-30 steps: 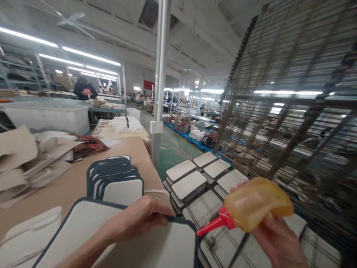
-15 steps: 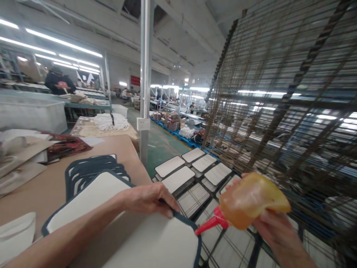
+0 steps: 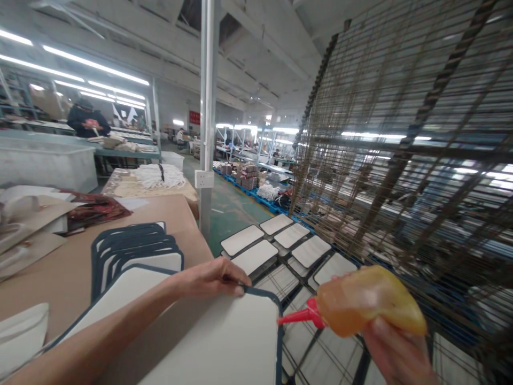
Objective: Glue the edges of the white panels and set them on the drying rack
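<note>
A pale panel with a dark blue border (image 3: 224, 337) fills the lower middle, and my left hand (image 3: 218, 279) pinches its top edge near the right corner. My right hand (image 3: 390, 337) grips a squeeze bottle (image 3: 368, 302) of amber liquid, held on its side. Its red nozzle (image 3: 298, 315) points left, with the tip at the panel's right border. Behind my left forearm lies another bordered panel (image 3: 132, 286). Past it, a fanned stack of similar panels (image 3: 132, 248) rests on the brown table (image 3: 192, 230).
On the right, a wire rack (image 3: 360, 149) tilts up; its lower mesh carries several pale panels (image 3: 256, 256). A metal post with a socket box (image 3: 204, 179) stands ahead. Fabric pieces (image 3: 32, 224) lie at the left. A person in dark clothes (image 3: 86, 120) works in the distance.
The nozzle tip has shifted along the panel's right border, and the bottle lies flatter and lower. My left hand still grips the panel, whose corner has moved slightly left.
</note>
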A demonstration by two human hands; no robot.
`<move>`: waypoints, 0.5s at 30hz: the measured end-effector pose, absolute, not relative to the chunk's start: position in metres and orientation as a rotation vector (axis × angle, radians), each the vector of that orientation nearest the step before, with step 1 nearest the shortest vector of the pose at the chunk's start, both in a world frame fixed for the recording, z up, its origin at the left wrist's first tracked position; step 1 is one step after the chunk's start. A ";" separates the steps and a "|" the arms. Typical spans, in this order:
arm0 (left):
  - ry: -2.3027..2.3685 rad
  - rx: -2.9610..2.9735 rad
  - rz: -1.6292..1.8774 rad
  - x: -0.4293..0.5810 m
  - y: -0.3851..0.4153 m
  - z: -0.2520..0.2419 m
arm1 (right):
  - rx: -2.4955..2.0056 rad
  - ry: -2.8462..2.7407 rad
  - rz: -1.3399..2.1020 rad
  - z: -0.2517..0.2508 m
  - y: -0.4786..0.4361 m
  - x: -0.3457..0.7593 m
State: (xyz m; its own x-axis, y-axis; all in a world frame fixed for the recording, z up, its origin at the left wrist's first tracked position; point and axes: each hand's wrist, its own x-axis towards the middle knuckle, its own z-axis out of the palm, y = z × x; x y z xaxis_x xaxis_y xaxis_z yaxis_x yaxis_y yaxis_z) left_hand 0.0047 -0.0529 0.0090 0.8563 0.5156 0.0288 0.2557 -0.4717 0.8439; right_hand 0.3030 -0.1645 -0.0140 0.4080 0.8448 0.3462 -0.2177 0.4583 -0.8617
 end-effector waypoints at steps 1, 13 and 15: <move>0.551 2.085 0.350 0.005 -0.052 0.008 | -0.844 -0.888 0.766 -0.014 -0.166 0.301; 0.562 2.043 0.355 0.008 -0.039 0.001 | -0.906 -0.873 0.907 -0.012 -0.181 0.295; 0.577 2.035 0.358 0.008 -0.035 -0.001 | -0.895 -0.849 0.921 -0.014 -0.182 0.295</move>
